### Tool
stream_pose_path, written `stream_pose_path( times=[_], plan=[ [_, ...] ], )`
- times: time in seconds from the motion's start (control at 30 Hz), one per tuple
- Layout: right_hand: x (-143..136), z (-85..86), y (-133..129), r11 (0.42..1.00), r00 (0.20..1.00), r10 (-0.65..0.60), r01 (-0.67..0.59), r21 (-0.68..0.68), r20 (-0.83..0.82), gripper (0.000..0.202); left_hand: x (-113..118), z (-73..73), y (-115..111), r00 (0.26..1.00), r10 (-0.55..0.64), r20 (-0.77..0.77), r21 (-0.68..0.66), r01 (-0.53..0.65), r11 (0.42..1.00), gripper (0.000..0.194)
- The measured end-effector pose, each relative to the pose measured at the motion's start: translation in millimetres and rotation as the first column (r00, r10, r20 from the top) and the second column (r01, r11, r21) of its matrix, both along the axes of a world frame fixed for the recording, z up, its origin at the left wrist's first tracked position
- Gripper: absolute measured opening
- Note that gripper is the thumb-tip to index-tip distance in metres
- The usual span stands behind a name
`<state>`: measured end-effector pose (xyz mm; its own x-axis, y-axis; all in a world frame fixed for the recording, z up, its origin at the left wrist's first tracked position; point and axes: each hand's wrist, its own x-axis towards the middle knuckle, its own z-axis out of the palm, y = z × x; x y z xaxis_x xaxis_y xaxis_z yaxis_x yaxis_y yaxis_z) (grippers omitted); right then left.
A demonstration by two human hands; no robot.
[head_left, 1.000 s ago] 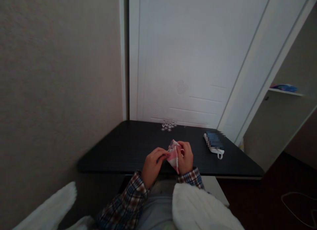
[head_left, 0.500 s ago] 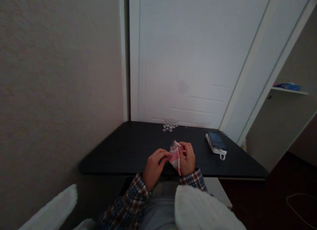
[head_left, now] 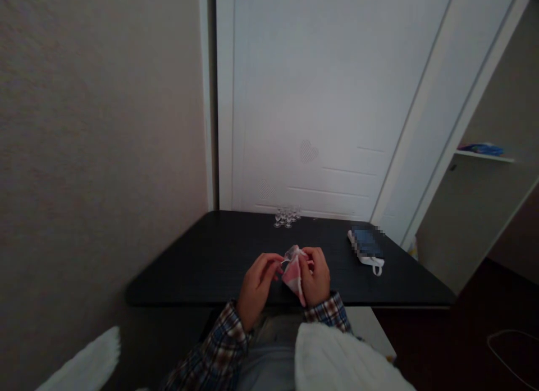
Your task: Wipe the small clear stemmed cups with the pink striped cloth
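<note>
Near the front edge of the dark table [head_left: 202,267], a pink and white cloth [head_left: 293,274] is bunched up in my right hand [head_left: 316,277], whose fingers wrap round it. At the cloth's upper left a small clear glass-like object [head_left: 289,254] shows. My left hand [head_left: 257,284] pinches at the left side of this clear object, thumb and forefinger close together. Several small clear glass-like pieces [head_left: 287,217] stand in a cluster at the back of the table.
On the table's right side lies a white device with a blurred dark screen [head_left: 367,244] and a strap. A white door panel [head_left: 320,99] rises behind the table, and a wall [head_left: 105,127] is at the left. Pale fluffy cloth [head_left: 345,357] hangs in front below.
My left hand has drawn slightly left from the pink cloth, and the clear object at the cloth's edge shows more. The whole view has shifted a little.
</note>
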<state>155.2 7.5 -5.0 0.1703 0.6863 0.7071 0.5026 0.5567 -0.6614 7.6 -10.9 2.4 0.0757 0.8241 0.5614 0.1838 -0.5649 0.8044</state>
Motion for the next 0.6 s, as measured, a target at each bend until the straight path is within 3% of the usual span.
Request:
stream_pose_path(
  times=[0.3,0.6],
  plan=[
    [-0.3,-0.9,-0.6,0.999,0.999,0.030,-0.029,-0.025,0.029,0.011,1.1,-13.4,10.3,0.999,0.017,0.038,-0.093,-0.013,0.996,0.025],
    [-1.2,-0.9,-2.6,0.996,0.995,0.093,-0.093,-0.003,0.020,0.013,-1.3,-4.2,4.8,1.000,0.030,0.002,-0.131,-0.030,0.991,0.028]
  ],
)
